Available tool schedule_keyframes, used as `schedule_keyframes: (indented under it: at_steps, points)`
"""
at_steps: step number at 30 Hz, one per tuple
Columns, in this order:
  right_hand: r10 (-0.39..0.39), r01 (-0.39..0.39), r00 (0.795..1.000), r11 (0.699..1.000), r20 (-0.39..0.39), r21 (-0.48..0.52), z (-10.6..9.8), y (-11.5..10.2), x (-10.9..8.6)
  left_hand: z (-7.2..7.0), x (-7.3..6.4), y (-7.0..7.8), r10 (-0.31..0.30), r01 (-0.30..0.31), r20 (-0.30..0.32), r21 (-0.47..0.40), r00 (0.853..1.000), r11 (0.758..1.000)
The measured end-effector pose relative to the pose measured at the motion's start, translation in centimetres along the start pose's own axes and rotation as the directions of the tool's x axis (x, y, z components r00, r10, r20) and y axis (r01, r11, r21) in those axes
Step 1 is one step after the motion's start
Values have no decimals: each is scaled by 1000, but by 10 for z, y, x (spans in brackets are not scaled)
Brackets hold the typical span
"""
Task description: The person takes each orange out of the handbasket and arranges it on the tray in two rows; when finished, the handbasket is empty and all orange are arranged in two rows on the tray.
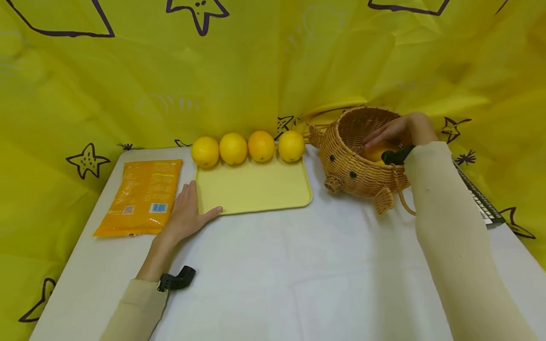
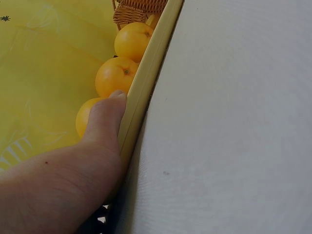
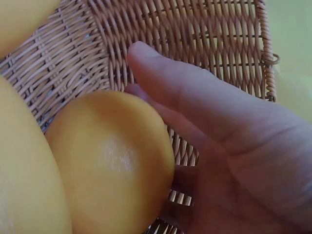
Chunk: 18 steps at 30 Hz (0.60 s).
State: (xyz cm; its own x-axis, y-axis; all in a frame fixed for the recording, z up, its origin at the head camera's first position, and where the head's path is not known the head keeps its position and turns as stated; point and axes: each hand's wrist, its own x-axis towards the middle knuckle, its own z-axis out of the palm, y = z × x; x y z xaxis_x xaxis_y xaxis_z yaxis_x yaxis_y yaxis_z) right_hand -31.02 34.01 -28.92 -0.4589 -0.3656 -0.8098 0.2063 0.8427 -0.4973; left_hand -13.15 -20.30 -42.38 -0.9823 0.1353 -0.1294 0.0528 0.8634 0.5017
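My right hand (image 1: 396,130) reaches down into a wicker basket (image 1: 362,177) with a pig's face. In the right wrist view its thumb and fingers spread beside an orange (image 3: 112,161), the fingers passing behind it and the thumb lifted off it. More oranges lie in the basket at the left of that view. My left hand (image 1: 185,218) rests at the near left corner of a pale yellow tray (image 1: 253,187), fingers straight along its side and thumb on its front rim. Several oranges (image 1: 233,148) stand in a row along the tray's far edge.
An orange plastic packet (image 1: 142,199) lies flat left of the tray. Behind the basket's right side, a dark flat item with white markings (image 1: 484,203) lies at the table edge. A yellow patterned cloth (image 1: 247,76) hangs behind the white table (image 1: 264,279).
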Motion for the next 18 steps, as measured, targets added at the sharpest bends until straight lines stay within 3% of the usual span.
schedule_keyframes:
  at_steps: [5, 10, 14, 18]
  points:
    - [38, -37, 999, 997, -16, 61, 5, -2, 0, -1, -1, 0, -11, 11, -4, 12, 1000, 1000]
    - [55, -55, 998, 998, -29, 19, 7, -1, 2, 2, -2, 1, -3, 3, 5, 3, 1000, 1000]
    - [41, -43, 997, 999, -70, -28, 6, 1, 4, 2, -1, 3, 9, -9, -2, 12, 1000, 1000]
    - [0, -1, 995, 1000, -96, -12, 4, 0, 8, -2, -1, 3, 8, -8, -12, 21, 1000, 1000]
